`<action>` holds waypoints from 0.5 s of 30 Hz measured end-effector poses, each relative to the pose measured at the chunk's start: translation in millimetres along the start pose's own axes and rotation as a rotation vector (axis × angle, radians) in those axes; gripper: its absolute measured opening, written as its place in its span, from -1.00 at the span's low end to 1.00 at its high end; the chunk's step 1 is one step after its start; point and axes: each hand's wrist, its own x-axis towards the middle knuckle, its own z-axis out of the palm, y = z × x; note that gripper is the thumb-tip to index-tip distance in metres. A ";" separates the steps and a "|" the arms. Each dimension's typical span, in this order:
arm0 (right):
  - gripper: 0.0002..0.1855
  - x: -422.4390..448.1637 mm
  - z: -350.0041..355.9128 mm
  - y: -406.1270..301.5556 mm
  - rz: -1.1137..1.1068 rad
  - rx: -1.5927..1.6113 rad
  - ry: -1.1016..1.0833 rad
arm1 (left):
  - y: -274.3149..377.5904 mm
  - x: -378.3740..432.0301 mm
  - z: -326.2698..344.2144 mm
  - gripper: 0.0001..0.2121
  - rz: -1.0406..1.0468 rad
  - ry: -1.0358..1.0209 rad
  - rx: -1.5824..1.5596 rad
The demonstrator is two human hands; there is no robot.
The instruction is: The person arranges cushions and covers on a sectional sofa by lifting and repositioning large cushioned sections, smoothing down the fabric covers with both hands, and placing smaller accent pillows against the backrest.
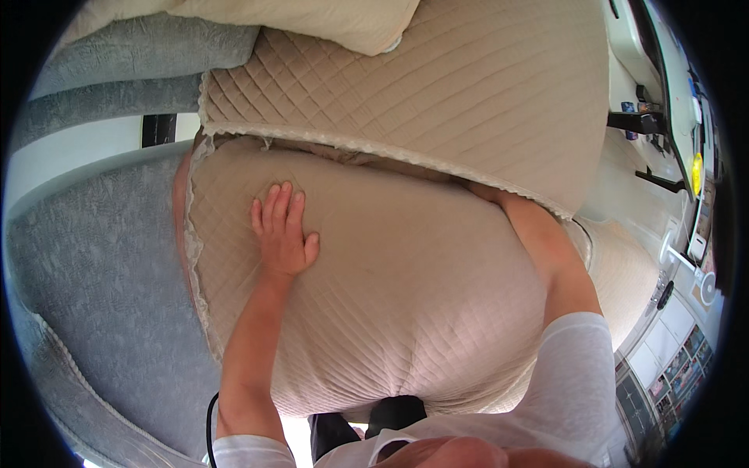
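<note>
My left hand lies palm down with its fingers apart on the beige quilted cover of a sofa seat. Across from me, another quilted cover with a lace-like scalloped edge drapes over the backrest. Between seat and backrest runs a crevice with bunched brown fabric in it. My right forearm reaches into this crevice at its right end. Nearly all of my right hand is hidden there, under the backrest cover's edge, so its grip cannot be seen.
Grey textured upholstery stands at the left. A cream cloth hangs over the top left of the backrest. A black-framed table or shelf with small items, a white fan and cabinets are at the right.
</note>
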 end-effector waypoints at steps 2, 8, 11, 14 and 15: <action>-0.53 6.5 -0.4 10.5 -0.001 0.030 -0.009 | 0.5 -0.2 0.4 -0.48 -0.003 0.009 -0.023; -0.52 7.7 5.1 21.3 0.013 0.063 -0.046 | -0.4 -6.9 0.0 -0.44 -0.030 0.030 -0.048; -0.52 -4.6 8.8 3.4 0.039 0.086 -0.103 | -3.7 -8.6 0.3 -0.47 -0.040 -0.055 -0.010; -0.51 -26.7 5.9 -23.6 -0.092 0.108 -0.198 | -5.8 -9.3 0.3 -0.48 -0.023 0.015 -0.048; -0.51 -33.1 5.0 -34.3 -0.191 0.124 -0.221 | -6.3 -9.0 0.1 -0.50 -0.019 0.009 -0.049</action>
